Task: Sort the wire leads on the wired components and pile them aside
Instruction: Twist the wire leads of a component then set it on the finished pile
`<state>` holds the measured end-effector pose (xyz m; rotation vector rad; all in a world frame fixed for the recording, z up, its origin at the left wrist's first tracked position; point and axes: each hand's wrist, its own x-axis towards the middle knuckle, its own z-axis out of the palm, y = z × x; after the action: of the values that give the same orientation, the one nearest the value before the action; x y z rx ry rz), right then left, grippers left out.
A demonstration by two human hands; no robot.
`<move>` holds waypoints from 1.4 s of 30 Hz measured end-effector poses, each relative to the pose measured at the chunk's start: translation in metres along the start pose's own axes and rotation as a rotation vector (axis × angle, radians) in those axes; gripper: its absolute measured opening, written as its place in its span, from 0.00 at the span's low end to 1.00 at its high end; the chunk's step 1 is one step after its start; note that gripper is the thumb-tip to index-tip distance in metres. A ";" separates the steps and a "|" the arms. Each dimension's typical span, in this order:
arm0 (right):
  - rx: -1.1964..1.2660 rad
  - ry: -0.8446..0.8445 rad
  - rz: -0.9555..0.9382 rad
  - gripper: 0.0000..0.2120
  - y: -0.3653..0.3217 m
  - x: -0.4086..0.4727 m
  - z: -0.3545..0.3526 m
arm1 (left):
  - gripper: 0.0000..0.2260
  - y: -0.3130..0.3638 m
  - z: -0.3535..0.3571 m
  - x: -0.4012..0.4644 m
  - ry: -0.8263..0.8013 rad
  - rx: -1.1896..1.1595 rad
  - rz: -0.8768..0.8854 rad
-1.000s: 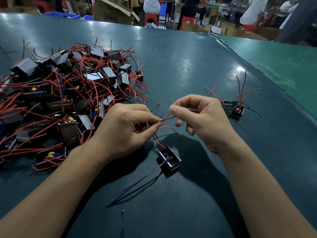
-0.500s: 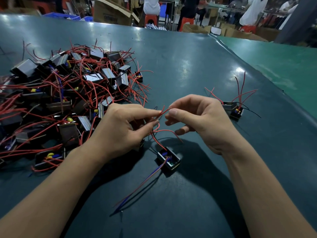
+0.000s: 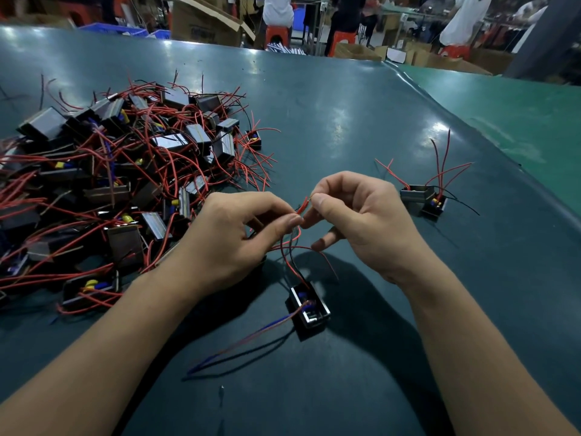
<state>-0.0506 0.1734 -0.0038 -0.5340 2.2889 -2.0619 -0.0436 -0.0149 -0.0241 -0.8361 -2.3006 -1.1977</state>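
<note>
A small black wired component lies on the dark green table between my forearms. Its red leads rise to my fingertips, and a purple-and-red twisted pair trails from it toward the lower left. My left hand pinches the red leads between thumb and forefinger. My right hand pinches the tips of the same leads just to the right, with its other fingers loosely curled. A large tangled heap of wired components with red leads fills the left of the table.
Two wired components with upright red leads lie together at the right, past my right hand. A lighter green mat begins along a seam at the far right. Cardboard boxes, stools and people stand beyond the table's far edge.
My hands have drawn together, so the fingertips now meet on the red leads. The lead ends have been raised and bunched upright between the fingers. The component on the table stays put.
</note>
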 end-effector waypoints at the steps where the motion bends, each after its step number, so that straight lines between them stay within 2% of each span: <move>1: -0.010 0.002 -0.005 0.08 0.001 0.000 0.000 | 0.04 0.000 0.001 -0.001 0.007 -0.029 -0.019; 4: -0.062 0.022 -0.023 0.08 0.001 -0.001 0.000 | 0.08 0.000 0.004 -0.002 0.025 -0.110 -0.078; 7: -0.098 0.043 -0.050 0.07 0.002 -0.001 0.001 | 0.06 0.002 0.005 -0.003 0.031 -0.161 -0.120; 12: -0.112 0.075 -0.065 0.08 0.003 -0.001 0.002 | 0.05 0.008 0.009 -0.001 0.047 -0.451 -0.278; 16: -0.133 0.095 -0.064 0.09 0.006 0.000 0.000 | 0.05 0.010 0.010 0.001 0.056 -0.500 -0.298; 27: -0.200 0.109 -0.193 0.04 0.006 -0.002 0.005 | 0.04 0.011 0.009 -0.001 0.097 -0.456 -0.338; 32: -0.378 0.136 -0.294 0.03 0.009 -0.003 0.006 | 0.03 0.010 0.006 -0.001 0.077 -0.429 -0.327; 38: -0.138 0.053 -0.230 0.04 0.006 -0.003 0.005 | 0.02 0.012 0.003 0.000 0.084 -0.396 -0.300; 42: -0.148 0.041 -0.219 0.02 0.007 -0.003 0.006 | 0.03 0.014 0.002 0.002 0.072 -0.382 -0.298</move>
<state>-0.0485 0.1689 -0.0118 -0.7885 2.5247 -2.0166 -0.0355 -0.0065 -0.0161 -0.5679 -2.2253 -1.8067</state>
